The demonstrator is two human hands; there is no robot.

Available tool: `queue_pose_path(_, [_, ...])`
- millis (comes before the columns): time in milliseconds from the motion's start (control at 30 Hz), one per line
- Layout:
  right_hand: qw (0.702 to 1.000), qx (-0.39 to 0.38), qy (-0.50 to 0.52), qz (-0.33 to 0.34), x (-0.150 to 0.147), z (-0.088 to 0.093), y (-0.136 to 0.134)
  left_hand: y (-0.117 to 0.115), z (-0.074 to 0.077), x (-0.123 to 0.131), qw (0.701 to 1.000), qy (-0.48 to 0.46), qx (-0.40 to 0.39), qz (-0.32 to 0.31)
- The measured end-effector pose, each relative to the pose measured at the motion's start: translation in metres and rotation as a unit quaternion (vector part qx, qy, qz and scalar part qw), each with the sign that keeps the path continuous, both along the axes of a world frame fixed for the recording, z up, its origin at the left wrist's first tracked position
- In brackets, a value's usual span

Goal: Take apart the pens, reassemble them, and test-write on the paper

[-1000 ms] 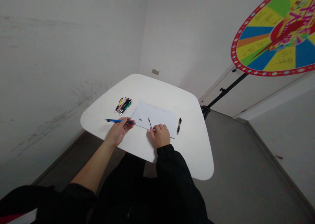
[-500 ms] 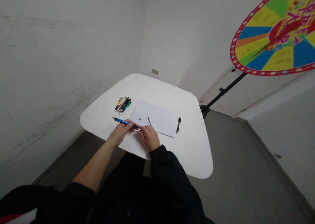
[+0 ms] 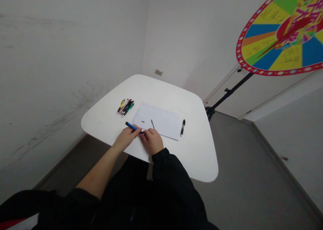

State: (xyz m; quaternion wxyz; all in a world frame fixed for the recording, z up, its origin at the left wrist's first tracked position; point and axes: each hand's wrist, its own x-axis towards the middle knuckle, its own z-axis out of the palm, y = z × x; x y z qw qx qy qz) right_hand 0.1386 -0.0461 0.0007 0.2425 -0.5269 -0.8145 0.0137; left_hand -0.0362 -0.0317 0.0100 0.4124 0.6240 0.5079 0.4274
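Note:
My left hand (image 3: 126, 138) is closed around a blue pen (image 3: 131, 126), whose dark end sticks out up and to the left. Close beside it, my right hand (image 3: 154, 142) has its fingers pinched at the pen's other end, which the fingers largely hide. Both hands are just over the near edge of a white sheet of paper (image 3: 166, 121). On that sheet lie a small silvery cone-shaped piece (image 3: 142, 121) and a thin dark rod like a pen refill (image 3: 152, 124), both just beyond my fingers.
A pile of several pens (image 3: 127, 107) lies left of the paper on the white table (image 3: 193, 156). One black pen (image 3: 182, 128) sits to the right. Walls stand behind and left; a colourful wheel (image 3: 282, 38) on a black stand (image 3: 233, 89) rises at the right.
The blue pen has shifted right and tilted more steeply, with less of it sticking out to the left. My left hand has moved slightly right, while my right hand stays almost in place.

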Motion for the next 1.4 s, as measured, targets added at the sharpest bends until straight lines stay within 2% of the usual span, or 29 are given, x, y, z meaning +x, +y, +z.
queue_pose_path(133, [1.000, -0.014, 0.003, -0.009, -0.001, 0.001, 0.000, 0.001, -0.002, 0.003, 1.000, -0.013, 0.001, 0.012])
queue_pose_path(333, [0.999, -0.042, 0.015, -0.025, -0.001, -0.002, 0.004, 0.004, -0.007, 0.004, 1.000, 0.020, -0.003, 0.021])
queue_pose_path(533, [0.998, -0.052, 0.030, -0.028, 0.001, -0.004, 0.006, 0.007, -0.011, 0.001, 0.999, 0.016, -0.038, 0.026])
queue_pose_path(733, [0.998, -0.032, 0.046, -0.020, 0.002, -0.002, 0.003, 0.009, -0.013, -0.002, 0.993, -0.079, -0.071, 0.047])
queue_pose_path(900, [0.996, -0.010, 0.085, -0.017, 0.007, -0.003, 0.001, 0.012, -0.016, -0.002, 0.973, -0.198, -0.082, 0.083])
queue_pose_path(1033, [0.990, 0.006, 0.127, -0.065, 0.019, -0.004, 0.005, 0.014, -0.023, -0.001, 0.961, -0.244, -0.079, 0.105])
queue_pose_path(1167, [0.980, 0.024, 0.149, -0.133, 0.037, -0.005, 0.014, 0.015, -0.025, -0.002, 0.961, -0.252, -0.078, 0.083])
queue_pose_path(1400, [0.978, 0.051, 0.050, -0.198, 0.048, -0.006, 0.029, 0.014, -0.024, -0.004, 0.964, -0.241, -0.088, 0.067])
